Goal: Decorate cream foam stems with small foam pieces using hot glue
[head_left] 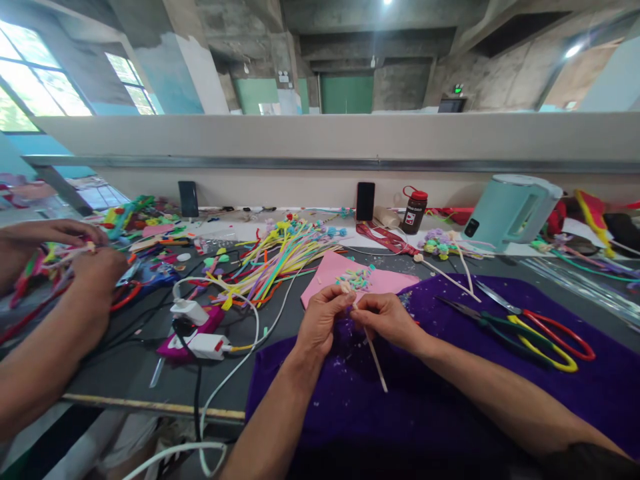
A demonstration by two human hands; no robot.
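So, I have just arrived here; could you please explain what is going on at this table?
A person works with both hands over a purple cloth. The left hand holds a small cream piece; beside it, the right hand pinches a pale pipe cleaner, its loose end hanging down. The fingers hide whether the two are joined. Pliers and red-handled scissors lie on the cloth. At the left edge, a co-worker's hands are busy with colourful pieces.

No text can be read: the bottle label (411, 219) and green sign (458, 89) are too small.
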